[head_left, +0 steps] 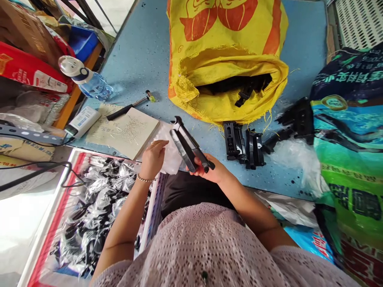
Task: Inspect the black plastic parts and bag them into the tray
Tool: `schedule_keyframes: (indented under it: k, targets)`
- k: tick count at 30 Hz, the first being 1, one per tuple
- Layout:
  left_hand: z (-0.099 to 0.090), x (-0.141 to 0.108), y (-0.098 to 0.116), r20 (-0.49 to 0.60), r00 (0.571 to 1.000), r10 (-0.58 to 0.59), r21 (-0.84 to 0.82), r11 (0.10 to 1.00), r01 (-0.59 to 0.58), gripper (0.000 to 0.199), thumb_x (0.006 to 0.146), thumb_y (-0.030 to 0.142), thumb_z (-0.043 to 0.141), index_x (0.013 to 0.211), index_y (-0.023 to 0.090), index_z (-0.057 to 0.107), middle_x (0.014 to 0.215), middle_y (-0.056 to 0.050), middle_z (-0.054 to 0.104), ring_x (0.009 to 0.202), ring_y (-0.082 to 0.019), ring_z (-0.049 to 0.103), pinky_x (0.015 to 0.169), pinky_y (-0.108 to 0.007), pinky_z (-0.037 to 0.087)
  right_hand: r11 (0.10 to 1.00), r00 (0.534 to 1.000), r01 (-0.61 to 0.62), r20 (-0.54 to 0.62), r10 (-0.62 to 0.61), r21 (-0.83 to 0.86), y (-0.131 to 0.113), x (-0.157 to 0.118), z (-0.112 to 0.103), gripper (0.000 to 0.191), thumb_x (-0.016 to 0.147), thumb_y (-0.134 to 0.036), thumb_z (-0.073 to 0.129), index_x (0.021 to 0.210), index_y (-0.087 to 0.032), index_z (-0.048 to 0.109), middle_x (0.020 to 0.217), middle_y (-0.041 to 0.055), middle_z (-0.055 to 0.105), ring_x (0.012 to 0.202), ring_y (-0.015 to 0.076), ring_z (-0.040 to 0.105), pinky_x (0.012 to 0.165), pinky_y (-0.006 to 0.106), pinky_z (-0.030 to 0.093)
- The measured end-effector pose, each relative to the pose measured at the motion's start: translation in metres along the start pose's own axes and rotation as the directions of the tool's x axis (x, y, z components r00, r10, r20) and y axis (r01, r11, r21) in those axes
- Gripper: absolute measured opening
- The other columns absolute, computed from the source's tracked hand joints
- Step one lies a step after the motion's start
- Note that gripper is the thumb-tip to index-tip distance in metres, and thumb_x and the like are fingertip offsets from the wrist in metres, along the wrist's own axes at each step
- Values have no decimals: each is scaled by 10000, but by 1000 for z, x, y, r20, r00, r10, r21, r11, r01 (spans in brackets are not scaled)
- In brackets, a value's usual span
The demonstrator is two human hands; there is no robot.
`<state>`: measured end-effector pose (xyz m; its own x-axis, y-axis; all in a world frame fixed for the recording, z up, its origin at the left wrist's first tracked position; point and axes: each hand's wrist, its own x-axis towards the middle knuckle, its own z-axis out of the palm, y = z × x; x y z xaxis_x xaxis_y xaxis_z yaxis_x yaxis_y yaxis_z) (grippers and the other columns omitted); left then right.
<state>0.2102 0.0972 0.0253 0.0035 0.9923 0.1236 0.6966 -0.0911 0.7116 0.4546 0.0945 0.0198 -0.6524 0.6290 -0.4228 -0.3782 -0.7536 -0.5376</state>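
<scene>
Openwork shirt (pixel 203 243) | black two-barred part (pixel 183 149), glossy | right fingers (pixel 201 172) pinching it | left fingers (pixel 160 146) bunched

We seem to be in a small workshop: our blue tabletop (pixel 143 59) carries a hammer (pixel 122 112), loose black parts (pixel 231 139) and a yellow sack (pixel 223 46) of more, and a red-edged crate (pixel 58 215) beside it holds bagged black pieces (pixel 98 207).

Long black part (pixel 183 149), apparently two-barred, aslant between the hands (pixel 214 170), lower end in the right
</scene>
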Motion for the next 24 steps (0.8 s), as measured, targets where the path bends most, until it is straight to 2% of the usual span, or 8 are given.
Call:
schedule_keyframes:
  k: [4,7,10,13,16,19,21,24]
  targets:
    - [-6,-1,-7,13,1000,-6,68,998,5,530,878,137,533,1402,164,613,1433,-162,637,799,-160,687,858,-367,603,965,971,-237,-20,240,111,17,4,-12,215,825,-297,813,899,-141,684,804,82,758,595,107,654,483,154,519]
    - [-9,-9,-2,-13,996,91,79,993,-89,562,923,122,489,1479,186,542,1486,-167,591,907,-167,703,923,-373,599,951,958,-281,-19,286,130,24,6,-17,152,889,-257,747,937,-133,674,798,83,763,601,109,668,472,142,520]
    - [-10,-22,6,-66,981,181,138,976,-171,461,949,84,432,1360,173,622,1446,-171,616,1247,-243,654,1045,-419,566,968,970,-235,-38,239,92,27,5,-17,138,887,-244,744,862,-140,656,737,77,751,574,117,680,488,153,539]
    - [-9,-28,3,-47,984,172,276,949,-153,421,934,56,433,1262,152,680,1416,-197,636,1329,-306,621,1090,-499,548,981,980,-172,-88,180,94,28,5,-17,171,889,-243,743,802,-157,623,687,52,731,559,99,677,521,129,545]
    - [-6,-28,-2,-32,985,170,336,930,-150,539,935,47,419,1443,123,583,1453,-226,611,1369,-327,602,1117,-517,544,977,977,-191,-74,198,96,31,6,-14,163,894,-243,732,818,-158,616,681,53,721,570,113,679,506,146,544]
    - [-1,-32,3,-64,966,249,292,931,-221,631,969,65,421,1592,160,423,1535,-205,546,1451,-288,537,1177,-448,519,976,975,-209,-66,213,58,33,11,-8,121,912,-249,700,907,-143,643,732,72,733,585,119,661,474,161,517]
    - [5,-39,13,-5,940,341,232,915,-330,684,977,48,411,1638,211,346,1565,-177,523,1473,-260,516,1206,-415,497,986,981,-157,-125,148,-65,31,17,-4,125,931,-266,658,924,-142,651,744,68,728,578,112,632,467,167,493]
    - [15,-51,30,169,865,472,77,869,-489,752,973,18,372,1676,250,235,1582,-167,504,1474,-241,515,1200,-410,505,967,977,-62,-214,8,-248,27,22,0,100,902,-248,666,845,-170,636,697,13,682,554,105,587,484,183,468]
